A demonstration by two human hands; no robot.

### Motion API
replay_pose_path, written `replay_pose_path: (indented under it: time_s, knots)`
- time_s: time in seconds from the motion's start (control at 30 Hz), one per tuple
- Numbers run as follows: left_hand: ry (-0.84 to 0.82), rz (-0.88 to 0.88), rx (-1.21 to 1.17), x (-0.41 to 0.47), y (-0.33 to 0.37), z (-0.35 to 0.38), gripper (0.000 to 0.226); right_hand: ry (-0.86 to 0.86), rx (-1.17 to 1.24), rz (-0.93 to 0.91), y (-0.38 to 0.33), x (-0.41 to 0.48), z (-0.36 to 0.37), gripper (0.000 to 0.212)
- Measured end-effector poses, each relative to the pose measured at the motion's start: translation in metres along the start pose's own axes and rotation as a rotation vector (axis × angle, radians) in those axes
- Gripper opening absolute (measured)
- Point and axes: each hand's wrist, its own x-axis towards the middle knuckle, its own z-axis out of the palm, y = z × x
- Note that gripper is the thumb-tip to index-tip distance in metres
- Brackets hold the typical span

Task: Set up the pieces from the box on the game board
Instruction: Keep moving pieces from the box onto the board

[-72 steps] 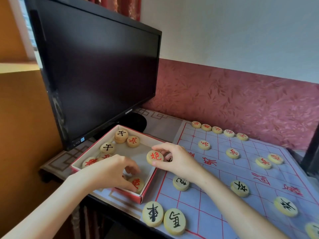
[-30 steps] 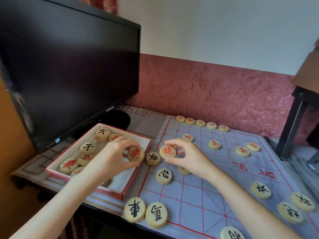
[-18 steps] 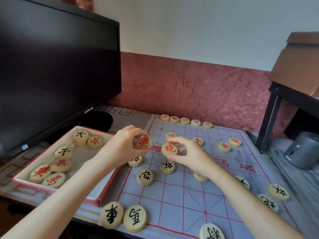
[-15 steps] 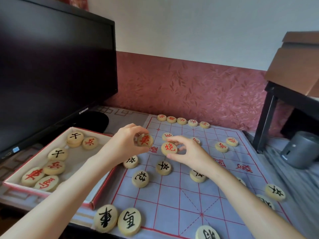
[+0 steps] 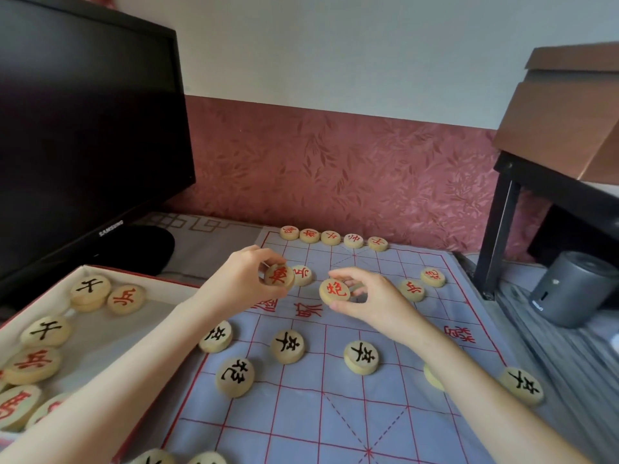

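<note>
My left hand [image 5: 241,279] pinches a red-marked piece [image 5: 279,276] by its rim over the far half of the board [image 5: 301,413]. My right hand [image 5: 371,296] pinches a second piece [image 5: 334,291] the same way, just beside it. The discs look like light, stiff wood, probably smooth enough to slip, so edge grips suit them. More lie in the box [image 5: 134,333] at the left of the desk [image 5: 214,242].

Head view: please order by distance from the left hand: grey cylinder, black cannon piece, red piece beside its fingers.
1. Red piece, right of the left hand.
2. Black cannon piece, near left of the board.
3. Grey cylinder, far right.
</note>
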Motion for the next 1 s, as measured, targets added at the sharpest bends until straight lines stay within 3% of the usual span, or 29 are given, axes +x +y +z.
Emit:
replay_pose_path:
  time_s: [0.33, 0.67, 1.0]
  knots:
    - [0.007, -0.085, 0.044, 0.035, -0.026, -0.001, 0.044, -0.001, -0.003, 0.034, 0.019, 0.027, -0.011, 0.046]
    - [0.008, -0.149, 0.063, 0.064, -0.061, -0.012, 0.047, -0.039, 0.029, -0.024, 0.007, 0.111, 0.022, 0.050]
    - [0.001, -0.179, 0.073, 0.098, -0.083, -0.017, 0.050, -0.079, -0.182, 0.013, 0.012, 0.172, 0.069, 0.052]
